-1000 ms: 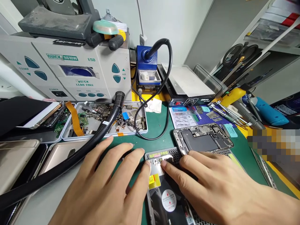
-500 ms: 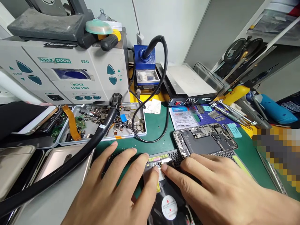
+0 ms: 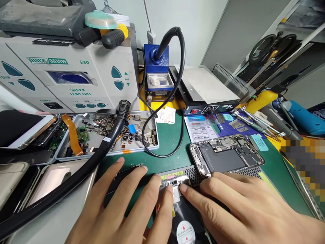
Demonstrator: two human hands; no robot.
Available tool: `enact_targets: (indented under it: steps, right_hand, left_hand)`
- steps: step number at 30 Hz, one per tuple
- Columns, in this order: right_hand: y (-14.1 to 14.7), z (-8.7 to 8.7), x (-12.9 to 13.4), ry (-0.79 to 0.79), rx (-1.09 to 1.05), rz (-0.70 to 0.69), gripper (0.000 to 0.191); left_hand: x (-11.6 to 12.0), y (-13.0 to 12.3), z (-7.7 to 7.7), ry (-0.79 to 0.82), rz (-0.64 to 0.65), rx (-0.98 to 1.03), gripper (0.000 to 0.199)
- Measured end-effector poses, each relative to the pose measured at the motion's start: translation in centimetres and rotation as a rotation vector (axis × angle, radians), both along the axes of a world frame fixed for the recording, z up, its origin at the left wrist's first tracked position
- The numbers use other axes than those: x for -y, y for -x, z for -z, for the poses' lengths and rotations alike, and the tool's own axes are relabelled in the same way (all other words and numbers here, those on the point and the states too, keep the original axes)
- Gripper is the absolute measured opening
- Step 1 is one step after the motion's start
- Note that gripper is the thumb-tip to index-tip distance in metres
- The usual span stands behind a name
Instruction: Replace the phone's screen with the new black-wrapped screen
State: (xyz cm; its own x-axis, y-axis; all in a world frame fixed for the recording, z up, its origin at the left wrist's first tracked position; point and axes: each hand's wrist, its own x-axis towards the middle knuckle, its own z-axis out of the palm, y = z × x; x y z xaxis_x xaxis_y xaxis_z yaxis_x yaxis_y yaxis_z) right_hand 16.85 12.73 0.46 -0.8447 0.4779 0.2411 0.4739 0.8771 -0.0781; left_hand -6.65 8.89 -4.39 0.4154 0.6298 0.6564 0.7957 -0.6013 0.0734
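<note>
Phone panel, black-backed with a round white sticker, lies at six o'clock in the wearer's view, tucked between two bare hands, its upper end on a perforated pad. From where I stand, the step in hand looks like fine fingertip work around the small camera parts at that upper end.

The left hand comes in from seven o'clock, its fingers fanned well apart, the index fingertip down beside those parts. The right hand reaches in from four o'clock; its index stretches to the other side of them, apart from the remaining fingers, which bunch near the lower edge of an opened phone at two o'clock from the panel. Neither hand looks clamped on anything, though I can't tell whether a tiny piece sits under a fingertip, and both thumbs are hidden.

At ten o'clock from the panel, a tray holds loose boards; at twelve stands the blue soldering stand.

As I judge it, any next touch there calls for light, even pressure from the two index fingers, the panel kept flat and the parts not nudged sideways.
</note>
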Motion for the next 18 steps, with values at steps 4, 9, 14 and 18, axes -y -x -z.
enact_targets:
  steps: [4,9,14,18]
  right_hand:
    - [0.16,-0.12,0.15,-0.002,0.003,0.007,0.038]
    - [0.43,-0.2,0.33,0.009,0.028,0.035,0.04]
    - [0.6,0.1,0.56,-0.009,0.031,0.066,0.04]
    - [0.92,0.19,0.57,-0.003,0.047,0.057,0.04]
  left_hand:
    - [-0.05,0.08,0.1,-0.008,0.026,-0.011,0.023]
    - [0.0,-0.23,0.33,-0.012,-0.004,0.015,0.019]
    - [0.07,-0.6,0.32,-0.016,-0.018,0.036,0.019]
    - [0.04,-0.21,0.21,-0.015,-0.004,0.02,0.021]
